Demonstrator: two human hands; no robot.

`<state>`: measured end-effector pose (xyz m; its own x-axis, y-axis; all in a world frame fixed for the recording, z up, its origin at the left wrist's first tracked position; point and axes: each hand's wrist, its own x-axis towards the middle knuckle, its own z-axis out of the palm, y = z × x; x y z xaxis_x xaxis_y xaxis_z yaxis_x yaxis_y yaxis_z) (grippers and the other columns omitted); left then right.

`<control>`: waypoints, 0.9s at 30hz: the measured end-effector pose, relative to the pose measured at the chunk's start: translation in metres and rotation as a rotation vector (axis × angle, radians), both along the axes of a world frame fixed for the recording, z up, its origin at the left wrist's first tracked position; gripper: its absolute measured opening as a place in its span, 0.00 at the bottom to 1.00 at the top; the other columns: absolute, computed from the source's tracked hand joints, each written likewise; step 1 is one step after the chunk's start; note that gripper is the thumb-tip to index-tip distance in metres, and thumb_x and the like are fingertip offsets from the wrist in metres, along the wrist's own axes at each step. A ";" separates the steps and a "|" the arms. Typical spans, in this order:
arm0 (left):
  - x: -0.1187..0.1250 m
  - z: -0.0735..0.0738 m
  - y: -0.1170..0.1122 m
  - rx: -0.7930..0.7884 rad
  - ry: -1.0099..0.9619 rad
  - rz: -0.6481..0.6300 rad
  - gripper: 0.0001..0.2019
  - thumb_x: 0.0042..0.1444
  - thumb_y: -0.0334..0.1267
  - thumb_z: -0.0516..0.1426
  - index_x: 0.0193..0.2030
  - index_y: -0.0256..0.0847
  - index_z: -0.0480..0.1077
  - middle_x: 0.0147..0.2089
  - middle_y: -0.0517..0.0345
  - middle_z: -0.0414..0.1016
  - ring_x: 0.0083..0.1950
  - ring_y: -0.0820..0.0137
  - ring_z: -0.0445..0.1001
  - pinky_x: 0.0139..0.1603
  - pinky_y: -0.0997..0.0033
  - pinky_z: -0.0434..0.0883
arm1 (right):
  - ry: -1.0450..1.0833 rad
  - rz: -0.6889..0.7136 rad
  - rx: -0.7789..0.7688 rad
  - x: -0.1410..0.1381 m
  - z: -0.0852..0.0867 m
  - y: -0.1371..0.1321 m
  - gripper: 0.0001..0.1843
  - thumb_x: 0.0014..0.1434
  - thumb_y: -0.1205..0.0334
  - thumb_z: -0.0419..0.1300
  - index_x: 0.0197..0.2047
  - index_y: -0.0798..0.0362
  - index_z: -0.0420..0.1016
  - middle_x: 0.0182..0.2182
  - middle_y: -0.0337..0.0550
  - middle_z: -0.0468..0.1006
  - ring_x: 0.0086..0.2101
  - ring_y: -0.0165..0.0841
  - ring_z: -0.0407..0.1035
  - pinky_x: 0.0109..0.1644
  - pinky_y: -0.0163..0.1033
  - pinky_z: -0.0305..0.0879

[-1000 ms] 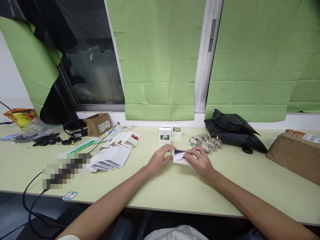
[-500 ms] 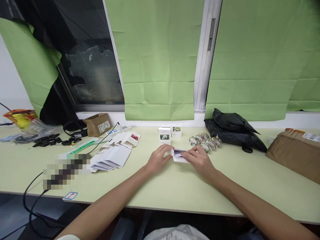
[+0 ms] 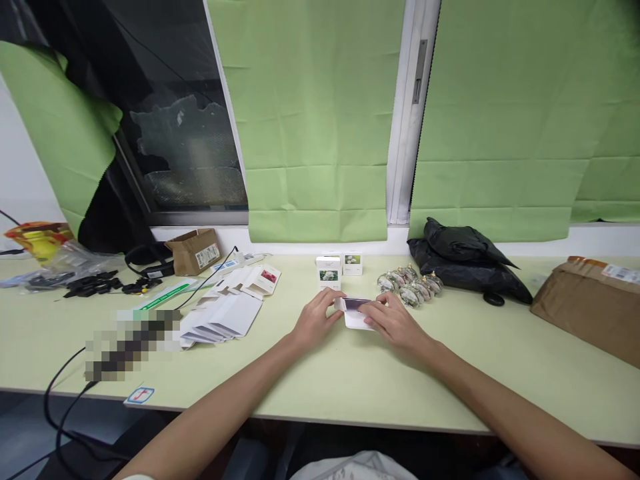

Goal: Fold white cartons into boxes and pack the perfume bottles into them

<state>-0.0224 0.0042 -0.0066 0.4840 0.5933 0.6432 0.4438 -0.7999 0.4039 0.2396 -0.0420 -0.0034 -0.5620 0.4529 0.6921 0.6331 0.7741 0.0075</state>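
Observation:
Between my hands is a small white cardboard box with its open end and a flap facing me. My left hand grips its left side, thumb and fingers closed on the card. My right hand holds the right side, with its fingers at the opening and flap. Just behind stand two white boxes with flower pictures, a nearer box and a farther box. Several clear round glass bottles lie grouped beyond my right hand.
Flattened white cartons lie stacked at left, beside cables and a blurred dark item. A small brown box sits at the back left. A black plastic bag and a large brown carton occupy the right.
The box's flap has come down toward me, and its dark interior shows more clearly. My right fingers have shifted slightly at the opening; my left hand keeps its hold.

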 end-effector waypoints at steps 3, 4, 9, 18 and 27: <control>0.001 0.002 -0.001 -0.024 -0.020 -0.014 0.15 0.67 0.35 0.58 0.59 0.51 0.69 0.54 0.55 0.73 0.56 0.64 0.76 0.58 0.56 0.79 | 0.003 0.012 0.014 0.001 0.004 -0.002 0.16 0.75 0.54 0.52 0.60 0.46 0.74 0.52 0.45 0.82 0.44 0.41 0.69 0.51 0.50 0.68; 0.001 0.002 -0.002 -0.029 -0.029 -0.018 0.15 0.67 0.35 0.58 0.59 0.51 0.69 0.54 0.55 0.73 0.57 0.64 0.76 0.59 0.55 0.79 | 0.006 0.010 0.021 0.001 0.005 -0.003 0.17 0.75 0.53 0.53 0.60 0.46 0.75 0.53 0.46 0.81 0.44 0.41 0.69 0.51 0.50 0.69; 0.001 0.005 -0.003 -0.073 -0.081 -0.056 0.16 0.67 0.34 0.58 0.59 0.51 0.69 0.56 0.55 0.72 0.58 0.65 0.75 0.61 0.55 0.79 | 0.024 0.009 0.053 0.002 0.007 -0.007 0.19 0.73 0.54 0.55 0.64 0.46 0.72 0.56 0.49 0.79 0.48 0.43 0.71 0.54 0.53 0.70; 0.002 0.008 -0.004 -0.071 -0.166 -0.084 0.17 0.68 0.33 0.56 0.61 0.50 0.67 0.59 0.52 0.71 0.62 0.63 0.73 0.63 0.53 0.77 | 0.167 -0.021 0.152 0.004 -0.003 -0.004 0.29 0.66 0.54 0.66 0.68 0.44 0.65 0.57 0.56 0.70 0.54 0.48 0.69 0.55 0.56 0.73; 0.005 0.009 -0.006 -0.155 -0.236 -0.095 0.18 0.69 0.42 0.57 0.64 0.49 0.65 0.61 0.50 0.73 0.61 0.62 0.74 0.61 0.54 0.78 | 0.307 -0.046 0.026 0.000 -0.007 -0.002 0.29 0.70 0.58 0.61 0.70 0.41 0.58 0.62 0.55 0.66 0.61 0.48 0.64 0.58 0.57 0.73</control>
<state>-0.0170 -0.0020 0.0023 0.3897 0.6527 0.6497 0.2490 -0.7539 0.6080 0.2398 -0.0443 -0.0099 -0.3042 0.4531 0.8379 0.6431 0.7466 -0.1703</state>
